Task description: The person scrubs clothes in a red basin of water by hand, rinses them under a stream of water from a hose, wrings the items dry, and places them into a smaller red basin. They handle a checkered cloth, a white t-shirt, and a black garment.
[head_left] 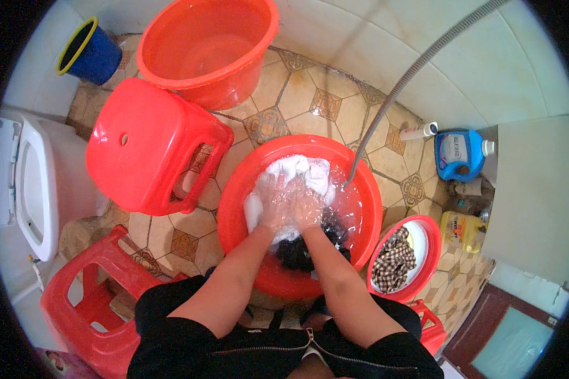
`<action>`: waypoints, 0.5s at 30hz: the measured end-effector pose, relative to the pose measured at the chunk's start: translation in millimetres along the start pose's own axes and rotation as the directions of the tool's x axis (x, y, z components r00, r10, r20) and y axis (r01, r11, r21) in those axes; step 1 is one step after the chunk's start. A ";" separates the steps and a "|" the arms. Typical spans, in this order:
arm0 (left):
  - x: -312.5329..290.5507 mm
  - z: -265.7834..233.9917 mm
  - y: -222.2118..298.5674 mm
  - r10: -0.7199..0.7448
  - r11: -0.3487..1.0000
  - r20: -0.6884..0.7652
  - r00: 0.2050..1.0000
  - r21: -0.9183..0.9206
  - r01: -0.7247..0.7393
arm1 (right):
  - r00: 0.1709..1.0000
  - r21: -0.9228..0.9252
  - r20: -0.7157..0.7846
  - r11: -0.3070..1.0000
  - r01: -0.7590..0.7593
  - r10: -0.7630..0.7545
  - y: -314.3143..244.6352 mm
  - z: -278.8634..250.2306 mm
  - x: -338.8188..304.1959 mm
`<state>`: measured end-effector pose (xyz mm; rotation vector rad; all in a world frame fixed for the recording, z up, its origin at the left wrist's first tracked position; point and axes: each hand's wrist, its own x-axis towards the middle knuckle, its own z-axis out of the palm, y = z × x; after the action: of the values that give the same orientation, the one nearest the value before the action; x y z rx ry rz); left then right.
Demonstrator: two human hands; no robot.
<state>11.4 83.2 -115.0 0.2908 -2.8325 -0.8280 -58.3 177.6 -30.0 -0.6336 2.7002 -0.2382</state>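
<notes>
A washroom with pale wall tiles and a patterned tile floor is surrounding the person in the head view. A toilet is standing at the left, near a red plastic stool, while a large red tub and a blue bucket are sitting farther back.

The hand-washing is apparently still going on: the white cloth is lying in the water of a red basin, not yet lifted out or wrung. A black garment is sharing that water, with neither hand working on it. A brown-and-white checked cloth is resting bunched in a smaller red-rimmed basin to the right; whether it is waiting or finished is not showing. A grey corrugated hose is reaching down to the water.

The left hand and the right hand are meeting side by side over the white cloth; splashing and blur are hiding whether the fingers are gripping or merely pressing.

The white cloth is looking soaked and crumpled, bulging in soft folds beyond the hands toward the basin's far side.
</notes>
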 end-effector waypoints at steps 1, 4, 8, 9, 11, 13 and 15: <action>14.0 -30.9 19.3 -0.009 0.997 0.101 0.995 0.081 0.001 | 0.996 -0.013 -0.090 1.000 0.004 -0.005 9.0 8.3 0.8; 13.9 -61.1 37.0 -0.061 0.980 0.011 0.998 0.190 0.058 | 0.972 0.046 -0.215 0.993 0.108 -0.096 -3.2 -15.5 -5.1; 28.6 -66.4 93.4 -0.274 0.956 0.060 0.960 0.127 0.265 | 0.787 0.589 -0.608 0.726 0.356 0.107 35.8 20.9 16.0; 25.2 -67.0 102.6 -0.337 0.941 0.087 0.937 0.058 0.333 | 0.714 0.565 -0.672 0.759 0.323 0.197 27.9 17.9 15.7; 7.0 -53.3 125.9 -0.425 0.862 0.127 0.896 -0.248 0.443 | 0.522 0.518 -0.780 0.824 0.230 0.345 21.1 7.6 12.0; -8.7 -42.4 151.6 -0.467 0.715 0.138 0.874 -0.522 0.465 | 0.697 0.816 -0.510 0.541 0.205 0.505 20.9 14.9 16.1; -21.1 -51.6 179.5 -0.480 0.624 0.132 0.867 -0.644 0.443 | 0.838 0.935 -0.241 0.347 0.067 0.490 25.9 9.3 13.9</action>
<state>18.7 210.1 23.5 0.9290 -2.2075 -1.8189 -76.7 193.4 -49.0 0.2274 2.3782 -1.9286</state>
